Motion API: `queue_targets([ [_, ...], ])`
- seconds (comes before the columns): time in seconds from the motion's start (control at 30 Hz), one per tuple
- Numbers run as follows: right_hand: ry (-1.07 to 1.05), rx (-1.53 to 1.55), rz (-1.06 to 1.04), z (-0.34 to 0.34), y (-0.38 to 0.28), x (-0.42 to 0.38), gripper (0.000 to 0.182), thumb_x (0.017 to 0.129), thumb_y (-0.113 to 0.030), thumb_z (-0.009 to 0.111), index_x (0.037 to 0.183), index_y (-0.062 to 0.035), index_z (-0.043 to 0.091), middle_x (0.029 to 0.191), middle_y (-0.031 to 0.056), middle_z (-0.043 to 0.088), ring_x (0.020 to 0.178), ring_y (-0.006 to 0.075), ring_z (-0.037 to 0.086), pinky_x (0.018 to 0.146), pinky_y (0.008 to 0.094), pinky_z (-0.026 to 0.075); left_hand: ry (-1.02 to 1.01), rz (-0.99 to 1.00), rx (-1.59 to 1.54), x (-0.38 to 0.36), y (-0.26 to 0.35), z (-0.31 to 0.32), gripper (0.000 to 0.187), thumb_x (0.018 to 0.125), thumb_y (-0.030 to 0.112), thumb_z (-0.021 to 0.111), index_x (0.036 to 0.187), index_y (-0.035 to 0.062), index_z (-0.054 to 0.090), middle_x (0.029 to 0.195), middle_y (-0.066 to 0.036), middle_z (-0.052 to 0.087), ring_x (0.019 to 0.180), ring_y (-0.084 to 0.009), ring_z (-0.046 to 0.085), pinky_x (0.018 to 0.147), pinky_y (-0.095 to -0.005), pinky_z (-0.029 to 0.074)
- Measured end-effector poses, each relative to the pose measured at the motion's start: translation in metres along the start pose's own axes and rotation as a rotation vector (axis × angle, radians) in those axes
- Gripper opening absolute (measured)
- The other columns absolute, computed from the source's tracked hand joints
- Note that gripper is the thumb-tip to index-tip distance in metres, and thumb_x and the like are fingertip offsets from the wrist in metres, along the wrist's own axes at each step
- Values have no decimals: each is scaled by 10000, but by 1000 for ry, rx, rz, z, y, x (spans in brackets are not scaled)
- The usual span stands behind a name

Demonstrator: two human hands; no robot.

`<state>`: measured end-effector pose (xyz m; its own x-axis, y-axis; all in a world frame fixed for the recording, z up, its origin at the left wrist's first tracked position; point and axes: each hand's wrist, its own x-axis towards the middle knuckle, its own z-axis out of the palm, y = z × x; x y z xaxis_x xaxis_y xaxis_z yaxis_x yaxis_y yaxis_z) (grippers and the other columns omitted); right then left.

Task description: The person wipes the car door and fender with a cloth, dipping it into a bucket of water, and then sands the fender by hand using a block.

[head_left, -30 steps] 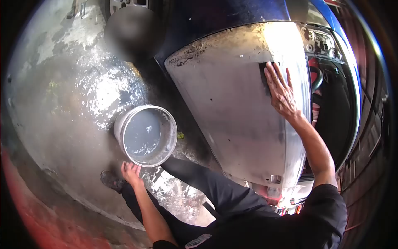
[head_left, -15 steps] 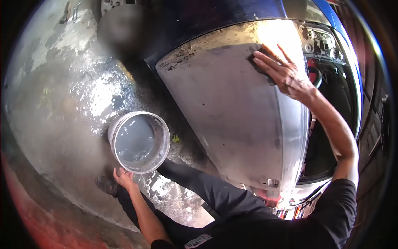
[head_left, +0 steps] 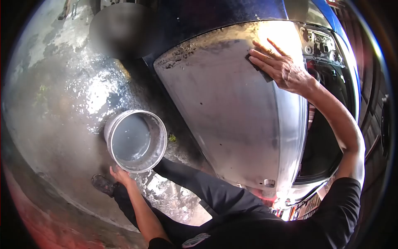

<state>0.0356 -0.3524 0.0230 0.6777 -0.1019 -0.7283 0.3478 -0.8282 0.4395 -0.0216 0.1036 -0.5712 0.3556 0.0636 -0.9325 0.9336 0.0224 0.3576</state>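
My left hand (head_left: 120,175) is at the near edge of a round whitish bucket (head_left: 158,143), its fingers closed at the rim and partly hidden by it. Cloudy grey water (head_left: 130,137) stands inside the bucket. My right hand (head_left: 284,70) presses a dark sanding pad (head_left: 260,69) against a curved car panel (head_left: 232,99), fingers laid over the pad. Most of the panel is dull grey, with a brownish, mottled strip along its far edge. Bright light glares off the panel just beyond my right fingers.
Blue bodywork (head_left: 224,10) borders the panel at the far side. To the right is a dark opening (head_left: 321,145) in the car. Wet concrete floor (head_left: 62,116) shines on the left. My black-trousered leg (head_left: 203,182) stretches between bucket and car. Tools (head_left: 74,10) lie far left.
My right hand and the pad have slid slightly left on the panel. The whole view has shifted a little; my left hand stays at the bucket's rim.
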Motion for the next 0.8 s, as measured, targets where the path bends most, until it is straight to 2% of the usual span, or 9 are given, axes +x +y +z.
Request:
queue_targets([
  [0.1, -56, -2, 7, -21, 8, -17, 624, 881, 20, 582, 1496, -56, 515, 1582, 93, 509, 1540, 281, 368, 1310, 530, 212, 9, -26, -4, -4, 14, 1, 667, 1016, 203, 611, 1599, 135, 293, 1267, -145, 620, 997, -253, 651, 829, -397, 543],
  [0.13, -12, -30, -13, -13, 16, -26, 618, 877, 21, 579, 1488, -53, 520, 1580, 95, 510, 1537, 283, 372, 1309, 527, 216, 24, -56, -41, -10, 14, 1, 669, 1020, 202, 607, 1602, 137, 284, 1282, -150, 619, 1001, -258, 653, 828, -401, 546],
  [0.23, -28, -44, 5, -2, 4, -7, 590, 879, -11, 601, 1464, -57, 541, 1573, 88, 520, 1531, 288, 383, 1303, 537, 232, 11, 20, 37, 2, -1, -2, 692, 1011, 207, 620, 1605, 139, 272, 1280, -149, 617, 1007, -267, 657, 814, -405, 554],
  [0.3, 0, 20, -23, -1, 5, -1, 581, 881, -18, 607, 1458, -60, 548, 1576, 87, 517, 1532, 293, 381, 1301, 542, 236, 18, -13, 1, -1, 1, -10, 698, 1012, 209, 622, 1607, 140, 265, 1285, -148, 615, 1010, -268, 657, 807, -407, 555],
  [0.4, 64, -39, -13, -11, 13, -20, 526, 850, 6, 633, 1375, -24, 610, 1492, 81, 589, 1493, 278, 437, 1314, 520, 230, 11, -33, -47, 5, -4, -1, 702, 1016, 209, 617, 1612, 141, 252, 1290, -147, 613, 1000, -265, 657, 791, -404, 556],
  [0.57, 94, 24, -45, 3, 6, 5, 548, 848, 30, 604, 1394, -9, 601, 1504, 105, 577, 1498, 290, 433, 1303, 546, 237, 18, 50, 39, 16, -5, -6, 690, 1028, 205, 588, 1619, 149, 236, 1303, -147, 605, 1024, -268, 654, 824, -416, 557],
  [0.63, 29, -24, 35, -5, 2, -17, 596, 884, -14, 564, 1479, -26, 533, 1570, 103, 521, 1545, 288, 358, 1301, 537, 218, 18, -67, -21, -5, 10, 1, 686, 1024, 207, 584, 1617, 151, 243, 1307, -146, 597, 1062, -272, 644, 868, -436, 548],
  [0.8, 71, -9, 71, 2, -5, 7, 599, 874, 0, 570, 1473, -23, 543, 1567, 114, 526, 1538, 307, 372, 1295, 546, 224, 9, -20, 19, 8, -6, 2, 682, 1025, 210, 584, 1615, 149, 248, 1309, -146, 589, 1061, -267, 633, 855, -430, 538],
])
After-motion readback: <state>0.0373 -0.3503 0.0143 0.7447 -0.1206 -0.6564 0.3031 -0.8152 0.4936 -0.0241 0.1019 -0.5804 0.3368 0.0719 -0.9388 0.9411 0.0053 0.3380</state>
